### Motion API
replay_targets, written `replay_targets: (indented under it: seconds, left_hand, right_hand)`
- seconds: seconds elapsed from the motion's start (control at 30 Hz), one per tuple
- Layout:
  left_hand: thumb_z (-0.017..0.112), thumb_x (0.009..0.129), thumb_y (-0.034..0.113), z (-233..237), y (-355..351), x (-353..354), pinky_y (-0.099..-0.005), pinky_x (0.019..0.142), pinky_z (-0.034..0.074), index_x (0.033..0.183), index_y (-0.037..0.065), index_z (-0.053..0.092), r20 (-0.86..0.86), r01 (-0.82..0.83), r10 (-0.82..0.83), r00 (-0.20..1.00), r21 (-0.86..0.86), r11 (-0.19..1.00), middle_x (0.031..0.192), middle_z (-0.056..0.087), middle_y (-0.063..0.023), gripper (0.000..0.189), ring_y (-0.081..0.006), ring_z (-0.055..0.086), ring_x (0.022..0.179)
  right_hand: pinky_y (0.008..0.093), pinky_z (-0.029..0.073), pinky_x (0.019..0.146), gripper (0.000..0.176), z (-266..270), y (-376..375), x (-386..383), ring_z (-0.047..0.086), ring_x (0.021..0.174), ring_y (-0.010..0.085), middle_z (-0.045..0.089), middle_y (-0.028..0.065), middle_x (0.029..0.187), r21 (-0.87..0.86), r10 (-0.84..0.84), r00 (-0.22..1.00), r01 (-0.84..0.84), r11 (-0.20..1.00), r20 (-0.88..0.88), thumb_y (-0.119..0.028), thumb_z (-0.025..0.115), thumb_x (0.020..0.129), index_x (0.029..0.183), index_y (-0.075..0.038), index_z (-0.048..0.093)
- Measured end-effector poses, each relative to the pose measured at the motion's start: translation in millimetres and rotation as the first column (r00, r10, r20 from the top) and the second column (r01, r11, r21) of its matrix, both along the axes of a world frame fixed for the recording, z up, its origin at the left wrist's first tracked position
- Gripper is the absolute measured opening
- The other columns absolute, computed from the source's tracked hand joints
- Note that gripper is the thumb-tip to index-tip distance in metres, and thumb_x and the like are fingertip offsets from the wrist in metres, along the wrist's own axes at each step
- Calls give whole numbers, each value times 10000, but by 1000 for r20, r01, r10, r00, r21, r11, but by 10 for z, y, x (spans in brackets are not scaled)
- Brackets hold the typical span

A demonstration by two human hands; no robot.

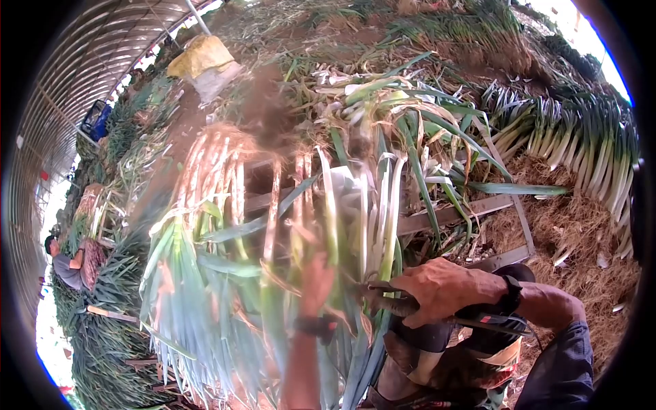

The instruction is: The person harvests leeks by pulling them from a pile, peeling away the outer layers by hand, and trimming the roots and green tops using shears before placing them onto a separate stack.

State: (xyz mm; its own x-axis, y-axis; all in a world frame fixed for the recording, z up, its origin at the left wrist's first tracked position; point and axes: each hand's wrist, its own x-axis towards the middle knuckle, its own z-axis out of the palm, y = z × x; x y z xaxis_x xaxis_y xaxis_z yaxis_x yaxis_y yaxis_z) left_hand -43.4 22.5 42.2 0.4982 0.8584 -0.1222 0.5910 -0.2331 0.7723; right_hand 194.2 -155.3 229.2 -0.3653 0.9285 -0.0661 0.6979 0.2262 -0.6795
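Observation:
My left hand [316, 283] is smeared by motion over the leeks. It overlaps the stalks near where white turns to green. Beside it, my right hand [444, 287] is closed round a dark hand tool with a narrow tip [393, 297], pointed toward the stalks. A bundle of soil-covered leeks [212, 167] lies to the left, roots away from me and green leaves toward me. Several cleaner white leeks [393, 212] lie in front of the tool. I cannot tell whether my left fingers grip a stalk.
Wooden slats [488, 205] show under the leeks. Loose peelings and leaves [369, 102] are heaped beyond. At right is a row of white-stemmed leeks [581, 137] above root trimmings [567, 232]. A yellow-topped block [201, 58] stands at the back. Another person [68, 266] is at far left.

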Motion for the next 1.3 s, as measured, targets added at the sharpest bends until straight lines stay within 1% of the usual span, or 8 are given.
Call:
replay_targets:
  seconds: [0.2,0.3,0.4,0.5,0.77,1.0,1.17,1.3]
  left_hand:
    - [556,902,65,-61,-24,-4,-353,846,537,1268,-20,585,35,-80,79,996,9,997,1066,729,-204,376,-285,709,968]
    - [532,900,56,77,-63,32,-365,856,536,1250,-5,584,19,-100,100,995,11,995,1087,718,-209,358,-306,707,984]
    - [513,895,58,68,-87,68,-379,862,535,1210,3,603,54,-119,115,992,68,991,1071,715,-209,333,-321,701,973]
    - [504,889,82,-89,-66,67,-397,876,533,1187,11,626,65,-145,138,988,116,983,1049,717,-204,330,-333,699,989]
    - [534,878,179,-245,-8,78,-430,901,529,1209,12,659,2,-108,108,994,69,992,1084,705,-251,391,-401,692,997]
    - [591,878,333,171,-68,296,-505,901,523,1075,-33,650,-223,13,-12,975,2,1000,1049,686,-287,420,-451,667,988]
    - [621,877,371,49,-158,382,-553,882,522,1107,-53,595,-347,62,21,938,225,972,1219,566,-356,483,-530,633,944]
    - [624,887,327,17,-178,397,-544,960,463,1155,-32,652,-456,114,-3,890,216,970,1351,538,-272,449,-440,593,1134]
  right_hand:
    - [427,512,527,455,-7,31,2,624,561,282,651,103,713,-109,57,989,-42,993,140,-277,624,888,1325,-185,538]
    - [501,522,693,572,-59,92,15,663,793,413,650,201,899,-154,-24,981,54,987,192,-388,758,725,1112,-1,593]
    - [431,521,539,564,-180,148,38,647,563,309,643,142,674,26,-73,988,70,997,137,-324,654,855,1368,-125,533]
    - [500,513,669,609,-182,271,33,664,767,396,652,189,868,-118,-140,968,167,979,208,-380,753,708,1158,2,601]
    - [496,515,649,669,-196,504,81,662,730,399,659,217,812,-97,-217,947,245,965,239,-329,728,680,1244,5,592]
    - [467,520,623,622,-305,732,122,662,686,369,662,214,777,-51,-256,935,276,960,246,-284,698,690,1240,-12,594]
    - [435,519,562,620,-358,943,146,652,588,299,652,154,695,-111,-304,930,331,937,204,-290,687,693,1221,22,599]
    - [435,518,541,660,-446,1154,222,653,581,285,656,135,690,-65,-307,909,337,939,281,-297,690,680,1229,56,592]
